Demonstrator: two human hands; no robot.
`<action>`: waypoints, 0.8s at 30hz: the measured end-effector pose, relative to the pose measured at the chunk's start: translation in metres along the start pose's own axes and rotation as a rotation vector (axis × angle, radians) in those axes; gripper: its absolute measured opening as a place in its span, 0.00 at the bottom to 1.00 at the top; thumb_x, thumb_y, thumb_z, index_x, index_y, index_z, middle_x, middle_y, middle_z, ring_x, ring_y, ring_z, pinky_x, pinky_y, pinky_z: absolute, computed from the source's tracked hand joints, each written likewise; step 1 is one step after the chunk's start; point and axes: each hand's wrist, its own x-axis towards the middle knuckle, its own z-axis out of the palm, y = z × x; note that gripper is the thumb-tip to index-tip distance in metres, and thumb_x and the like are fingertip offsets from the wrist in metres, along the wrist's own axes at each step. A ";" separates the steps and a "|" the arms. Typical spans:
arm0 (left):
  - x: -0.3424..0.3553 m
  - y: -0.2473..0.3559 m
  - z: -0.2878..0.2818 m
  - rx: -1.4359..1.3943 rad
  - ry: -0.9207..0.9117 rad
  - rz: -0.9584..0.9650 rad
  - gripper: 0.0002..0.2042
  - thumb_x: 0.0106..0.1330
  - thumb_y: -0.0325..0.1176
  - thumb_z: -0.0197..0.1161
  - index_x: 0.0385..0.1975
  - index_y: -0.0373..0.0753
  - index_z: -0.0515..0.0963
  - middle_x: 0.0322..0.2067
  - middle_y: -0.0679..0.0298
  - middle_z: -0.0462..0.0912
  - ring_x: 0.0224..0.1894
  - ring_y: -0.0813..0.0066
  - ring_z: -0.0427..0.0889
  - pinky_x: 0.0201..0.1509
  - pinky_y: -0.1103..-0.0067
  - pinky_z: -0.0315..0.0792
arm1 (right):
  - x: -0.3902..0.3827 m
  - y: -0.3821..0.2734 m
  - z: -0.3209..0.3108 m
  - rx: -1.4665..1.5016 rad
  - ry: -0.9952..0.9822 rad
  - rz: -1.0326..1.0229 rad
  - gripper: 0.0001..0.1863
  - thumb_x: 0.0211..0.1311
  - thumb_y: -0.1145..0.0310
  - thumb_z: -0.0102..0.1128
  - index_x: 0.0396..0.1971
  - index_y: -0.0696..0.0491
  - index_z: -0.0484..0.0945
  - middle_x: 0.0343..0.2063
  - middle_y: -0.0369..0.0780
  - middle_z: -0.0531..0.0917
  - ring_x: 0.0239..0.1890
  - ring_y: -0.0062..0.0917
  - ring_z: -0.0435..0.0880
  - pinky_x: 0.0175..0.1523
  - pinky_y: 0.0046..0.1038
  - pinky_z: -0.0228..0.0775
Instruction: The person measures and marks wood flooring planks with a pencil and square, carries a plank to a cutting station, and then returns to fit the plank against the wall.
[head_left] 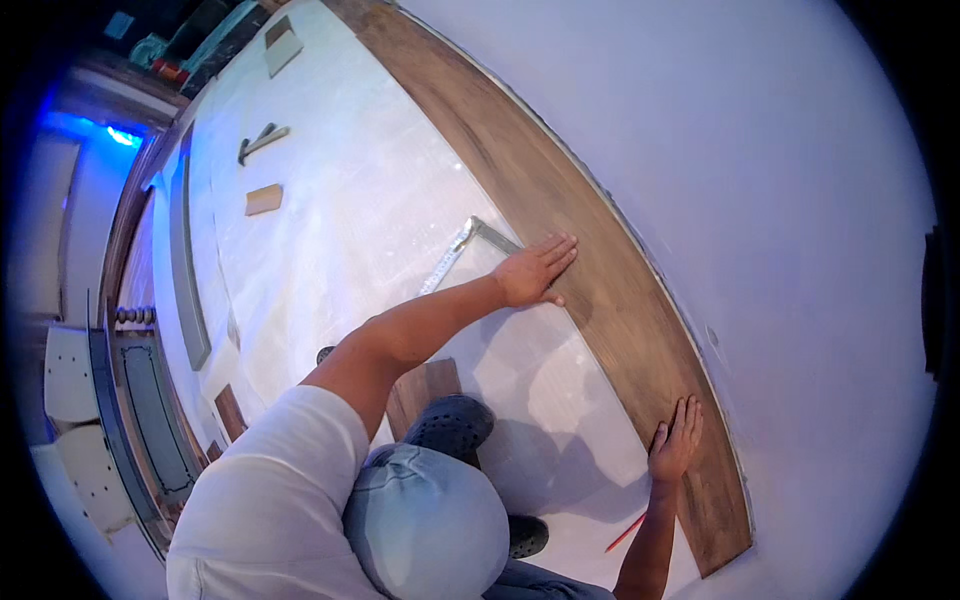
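A long brown wood-grain floor plank [600, 290] lies along the foot of the pale wall, on a white floor covering. My left hand [537, 271] rests flat on its inner edge, fingers stretched toward the wall. Nearer to me, my right hand [677, 440] is spread palm down on the same plank, close to its near end. Beside my left hand is a metal square [466, 240], one arm of it running up to the plank's edge. A red pencil [625, 533] lies on the floor just left of my right forearm.
Farther left on the floor are a hammer [262, 142], a small tan offcut [264, 199] and a long narrow board [183, 260]. Another offcut [283, 48] lies at the far end. A brown plank piece [418, 395] is by my dark clog [452, 424]. Furniture stands along the left side.
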 end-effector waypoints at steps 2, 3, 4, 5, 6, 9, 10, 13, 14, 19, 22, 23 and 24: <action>-0.008 -0.003 0.001 0.062 0.013 0.010 0.48 0.60 0.64 0.57 0.69 0.26 0.56 0.72 0.43 0.51 0.75 0.49 0.49 0.79 0.63 0.44 | 0.001 -0.007 -0.001 -0.001 -0.016 -0.004 0.30 0.70 0.61 0.46 0.69 0.56 0.62 0.71 0.49 0.61 0.74 0.44 0.56 0.76 0.46 0.43; -0.006 -0.002 -0.003 0.063 -0.003 0.000 0.48 0.61 0.63 0.57 0.69 0.25 0.55 0.73 0.44 0.51 0.76 0.50 0.48 0.79 0.63 0.44 | 0.001 -0.008 -0.002 -0.020 -0.006 0.007 0.29 0.70 0.62 0.46 0.69 0.56 0.63 0.71 0.48 0.61 0.74 0.44 0.55 0.76 0.46 0.43; -0.004 -0.001 -0.007 0.064 -0.020 -0.006 0.48 0.61 0.63 0.57 0.69 0.25 0.55 0.73 0.44 0.50 0.76 0.50 0.47 0.79 0.64 0.44 | 0.002 -0.008 -0.001 -0.038 0.006 0.023 0.29 0.70 0.62 0.46 0.69 0.56 0.63 0.71 0.48 0.61 0.74 0.45 0.55 0.76 0.46 0.43; -0.002 0.003 -0.010 0.061 -0.038 -0.015 0.48 0.62 0.62 0.57 0.69 0.25 0.54 0.73 0.44 0.49 0.76 0.51 0.46 0.79 0.64 0.43 | -0.001 -0.007 -0.001 -0.058 0.013 0.037 0.29 0.70 0.63 0.46 0.69 0.55 0.63 0.71 0.48 0.61 0.74 0.45 0.55 0.76 0.46 0.43; -0.002 0.004 -0.010 0.066 -0.040 -0.019 0.48 0.62 0.62 0.58 0.69 0.25 0.54 0.73 0.44 0.49 0.76 0.51 0.46 0.79 0.64 0.43 | -0.005 -0.009 0.000 -0.058 0.026 0.063 0.29 0.70 0.63 0.45 0.69 0.55 0.63 0.71 0.47 0.61 0.74 0.45 0.55 0.76 0.46 0.43; -0.016 0.000 -0.005 0.076 -0.069 -0.051 0.49 0.62 0.61 0.59 0.70 0.25 0.53 0.73 0.44 0.49 0.76 0.50 0.46 0.79 0.64 0.44 | -0.028 -0.030 0.011 -0.026 0.047 0.116 0.28 0.71 0.62 0.44 0.68 0.56 0.64 0.71 0.47 0.61 0.74 0.46 0.55 0.76 0.46 0.43; -0.021 0.000 -0.008 0.081 -0.080 -0.065 0.49 0.62 0.61 0.60 0.70 0.25 0.53 0.73 0.44 0.49 0.76 0.50 0.46 0.79 0.64 0.44 | -0.039 -0.037 0.014 -0.001 0.056 0.120 0.28 0.72 0.61 0.44 0.68 0.57 0.64 0.71 0.48 0.61 0.73 0.46 0.56 0.76 0.46 0.44; -0.002 0.006 -0.004 0.091 -0.081 -0.046 0.49 0.61 0.60 0.61 0.70 0.25 0.53 0.73 0.45 0.49 0.76 0.51 0.47 0.79 0.65 0.45 | -0.085 -0.033 0.011 0.085 0.130 0.218 0.27 0.73 0.59 0.43 0.66 0.59 0.66 0.68 0.52 0.64 0.71 0.49 0.59 0.74 0.46 0.47; 0.009 0.010 0.002 0.093 -0.084 -0.030 0.49 0.61 0.60 0.62 0.70 0.25 0.53 0.73 0.45 0.49 0.76 0.52 0.47 0.78 0.65 0.45 | -0.105 -0.027 0.008 0.120 0.159 0.267 0.27 0.73 0.58 0.43 0.65 0.60 0.67 0.67 0.53 0.65 0.70 0.50 0.60 0.74 0.46 0.49; 0.017 0.003 -0.005 -0.199 -0.193 -0.156 0.48 0.58 0.54 0.68 0.71 0.30 0.55 0.74 0.47 0.48 0.77 0.52 0.45 0.79 0.66 0.43 | -0.203 -0.016 0.029 -0.037 0.583 0.534 0.28 0.71 0.57 0.52 0.58 0.67 0.70 0.59 0.60 0.72 0.63 0.54 0.68 0.70 0.48 0.55; -0.012 -0.007 0.006 -0.037 -0.105 -0.146 0.47 0.56 0.51 0.70 0.70 0.30 0.56 0.73 0.47 0.50 0.76 0.51 0.46 0.79 0.65 0.43 | -0.242 -0.016 0.063 -0.025 0.370 0.671 0.19 0.70 0.66 0.55 0.53 0.65 0.74 0.59 0.57 0.73 0.64 0.52 0.68 0.69 0.46 0.57; -0.028 -0.026 0.009 -0.009 -0.056 -0.124 0.46 0.57 0.52 0.70 0.70 0.30 0.56 0.73 0.46 0.50 0.76 0.50 0.47 0.78 0.65 0.45 | -0.222 -0.033 0.054 -0.056 0.276 0.740 0.17 0.68 0.68 0.56 0.52 0.62 0.76 0.58 0.55 0.74 0.62 0.50 0.70 0.68 0.44 0.60; -0.024 -0.013 0.007 0.051 -0.078 -0.113 0.46 0.58 0.52 0.69 0.70 0.30 0.56 0.73 0.46 0.50 0.76 0.50 0.47 0.78 0.65 0.45 | -0.215 -0.044 0.045 -0.086 0.352 0.740 0.15 0.66 0.71 0.56 0.50 0.60 0.77 0.54 0.54 0.77 0.59 0.48 0.72 0.65 0.44 0.62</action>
